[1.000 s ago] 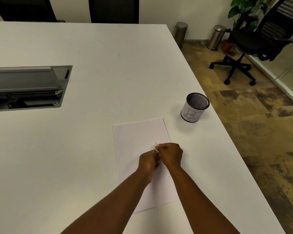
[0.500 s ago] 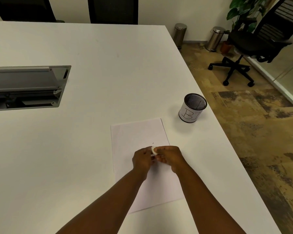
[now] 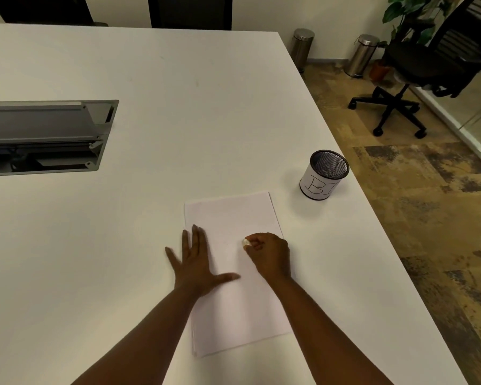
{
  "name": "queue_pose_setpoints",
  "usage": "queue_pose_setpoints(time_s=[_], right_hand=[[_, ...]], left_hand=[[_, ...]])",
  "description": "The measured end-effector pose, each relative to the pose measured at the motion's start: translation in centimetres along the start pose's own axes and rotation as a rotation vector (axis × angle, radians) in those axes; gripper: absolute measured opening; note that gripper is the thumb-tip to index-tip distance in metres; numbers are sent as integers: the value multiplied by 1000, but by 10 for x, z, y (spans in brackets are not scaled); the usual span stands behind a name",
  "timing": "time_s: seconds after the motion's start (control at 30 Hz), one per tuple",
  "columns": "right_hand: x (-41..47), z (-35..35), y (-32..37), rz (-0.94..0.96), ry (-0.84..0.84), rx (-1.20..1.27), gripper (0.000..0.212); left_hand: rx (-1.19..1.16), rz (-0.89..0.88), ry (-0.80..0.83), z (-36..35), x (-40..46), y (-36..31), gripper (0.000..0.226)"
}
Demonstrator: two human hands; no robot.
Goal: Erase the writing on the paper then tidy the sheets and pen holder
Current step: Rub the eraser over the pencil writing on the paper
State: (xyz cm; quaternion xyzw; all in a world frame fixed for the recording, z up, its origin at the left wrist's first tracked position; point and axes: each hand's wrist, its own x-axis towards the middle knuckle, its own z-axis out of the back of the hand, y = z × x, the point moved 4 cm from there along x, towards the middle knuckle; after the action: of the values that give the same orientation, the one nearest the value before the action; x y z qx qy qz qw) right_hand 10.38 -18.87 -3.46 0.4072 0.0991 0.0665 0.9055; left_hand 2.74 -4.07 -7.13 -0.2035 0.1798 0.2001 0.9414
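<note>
A stack of white paper sheets [image 3: 233,218] lies on the white table [image 3: 178,107] in front of me. My left hand [image 3: 196,262] rests flat with fingers spread on the stack's left edge. My right hand [image 3: 270,254] is closed around a small white eraser [image 3: 245,242], its tip on the paper near the middle right. No writing is readable on the sheet. A black mesh pen holder [image 3: 324,175] wrapped in white paper with letters on it stands upright to the upper right of the sheets, close to the table's right edge; nothing shows inside it.
A grey cable box [image 3: 45,137] with its lid raised is sunk into the table at the left. The table's right edge runs diagonally past the holder. On the floor beyond are a black office chair [image 3: 428,65], two steel bins [image 3: 301,48] and a plant.
The two hands, joined over the eraser at mid-sheet, have parted. My left hand has moved left and spread flat on the paper; my right keeps the eraser, now down on the sheet.
</note>
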Motion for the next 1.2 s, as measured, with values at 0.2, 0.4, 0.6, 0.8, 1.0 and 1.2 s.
queue_pose_setpoints(time_s=[0.2, 0.4, 0.6, 0.8, 1.0, 1.2], right_hand=[[16, -28, 23, 314, 30, -259, 10], [42, -44, 42, 464, 91, -452, 12], [47, -42, 42, 507, 252, -556, 18], [41, -29, 26, 429, 338, -529, 18], [51, -34, 48, 352, 210, -451, 18], [39, -36, 31, 392, 218, -511, 17]], left_hand=[[48, 19, 88, -1, 2, 2, 149], [105, 52, 91, -4, 7, 3, 144], [111, 60, 84, -3, 3, 3, 138], [105, 56, 99, -1, 1, 1, 137], [93, 57, 103, 0, 1, 1, 140], [66, 47, 103, -1, 2, 3, 142]])
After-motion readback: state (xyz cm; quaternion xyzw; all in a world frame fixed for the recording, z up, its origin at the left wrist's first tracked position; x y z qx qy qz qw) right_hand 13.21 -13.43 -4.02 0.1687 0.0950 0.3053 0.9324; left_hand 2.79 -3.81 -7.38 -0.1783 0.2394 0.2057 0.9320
